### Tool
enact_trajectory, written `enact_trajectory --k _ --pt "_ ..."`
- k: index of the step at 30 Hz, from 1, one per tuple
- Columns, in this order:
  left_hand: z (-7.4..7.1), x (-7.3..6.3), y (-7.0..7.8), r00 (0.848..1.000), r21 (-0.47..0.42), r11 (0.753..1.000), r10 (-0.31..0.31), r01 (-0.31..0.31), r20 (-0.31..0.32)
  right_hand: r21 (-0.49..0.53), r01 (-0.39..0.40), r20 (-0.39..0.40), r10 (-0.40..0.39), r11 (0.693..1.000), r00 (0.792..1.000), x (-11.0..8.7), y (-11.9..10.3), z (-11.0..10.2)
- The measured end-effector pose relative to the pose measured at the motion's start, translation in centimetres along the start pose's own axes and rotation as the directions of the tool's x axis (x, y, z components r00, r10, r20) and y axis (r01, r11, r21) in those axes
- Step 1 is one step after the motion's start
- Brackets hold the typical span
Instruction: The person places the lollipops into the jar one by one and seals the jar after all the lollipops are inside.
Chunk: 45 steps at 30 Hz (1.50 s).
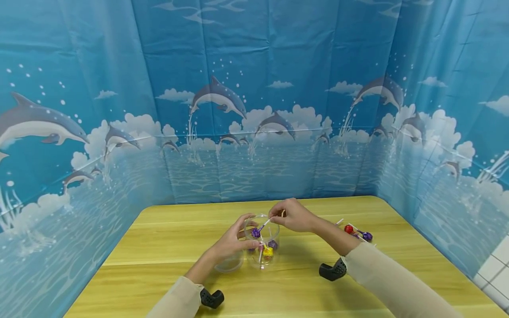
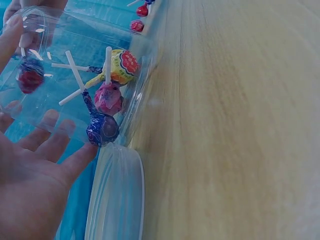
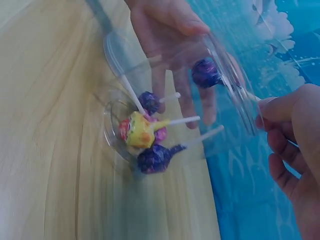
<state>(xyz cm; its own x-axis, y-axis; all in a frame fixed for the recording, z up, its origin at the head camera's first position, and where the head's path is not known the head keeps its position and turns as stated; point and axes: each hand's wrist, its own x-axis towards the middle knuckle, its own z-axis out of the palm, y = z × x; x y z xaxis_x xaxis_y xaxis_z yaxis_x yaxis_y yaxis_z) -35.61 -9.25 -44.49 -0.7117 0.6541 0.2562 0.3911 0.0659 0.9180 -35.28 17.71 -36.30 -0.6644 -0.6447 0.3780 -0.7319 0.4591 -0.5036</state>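
My left hand [image 1: 230, 243] grips a clear plastic jar [image 1: 261, 266] from its left side, thumb in front and the other fingers behind. By its white stick, my right hand [image 1: 296, 216] pinches a purple-wrapped lollipop [image 1: 256, 232] between thumb and fingertips. Its head hangs inside the jar's mouth, above the others, as the right wrist view shows. At the bottom of the jar lie a yellow lollipop [image 2: 124, 67], a pink lollipop [image 2: 107, 97] and two purple ones, one being the near purple lollipop [image 3: 152, 159]. Their sticks point toward the mouth.
A round clear lid [image 1: 229, 266] lies on the wooden table [image 1: 159, 247], just left of the jar. To the right of my right forearm rest several more lollipops, among them a red one [image 1: 348, 229] and a purple one [image 1: 366, 236]. A blue dolphin-print curtain [image 1: 254, 172] surrounds the table.
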Motion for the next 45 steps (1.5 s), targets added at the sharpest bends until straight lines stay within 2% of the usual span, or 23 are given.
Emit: enact_trajectory --k 8,13,18,23,33,39,45 --pt "0.0 0.0 0.1 1.000 -0.073 0.997 0.003 -0.002 0.017 -0.105 0.070 0.160 -0.053 0.992 0.986 1.7 -0.9 1.0" --pt "0.0 0.0 0.2 1.000 -0.064 0.998 -0.002 0.003 0.014 -0.148 0.085 0.238 -0.048 0.985 0.970 2.5 -1.2 1.2" --pt "0.0 0.1 0.3 1.000 -0.042 0.999 -0.004 0.005 0.013 -0.138 0.059 0.280 -0.019 0.989 0.960 2.9 -1.2 1.3" --pt "0.0 0.0 0.3 1.000 -0.029 0.999 -0.023 0.023 0.005 -0.120 0.020 0.284 0.015 0.993 0.959 2.8 -1.2 1.3" --pt "0.0 0.1 0.3 1.000 -0.078 0.997 -0.010 0.012 0.023 -0.066 0.028 0.236 -0.012 0.997 0.972 2.1 -1.5 -0.3" --pt "0.1 0.0 0.4 1.000 -0.043 0.999 -0.011 0.011 0.005 -0.053 0.025 0.248 -0.011 0.998 0.969 1.7 -1.5 -0.8" --pt "0.2 -0.1 0.1 1.000 -0.038 0.999 -0.008 0.008 0.001 -0.063 0.010 0.215 0.004 0.998 0.977 0.7 -1.3 -1.6"
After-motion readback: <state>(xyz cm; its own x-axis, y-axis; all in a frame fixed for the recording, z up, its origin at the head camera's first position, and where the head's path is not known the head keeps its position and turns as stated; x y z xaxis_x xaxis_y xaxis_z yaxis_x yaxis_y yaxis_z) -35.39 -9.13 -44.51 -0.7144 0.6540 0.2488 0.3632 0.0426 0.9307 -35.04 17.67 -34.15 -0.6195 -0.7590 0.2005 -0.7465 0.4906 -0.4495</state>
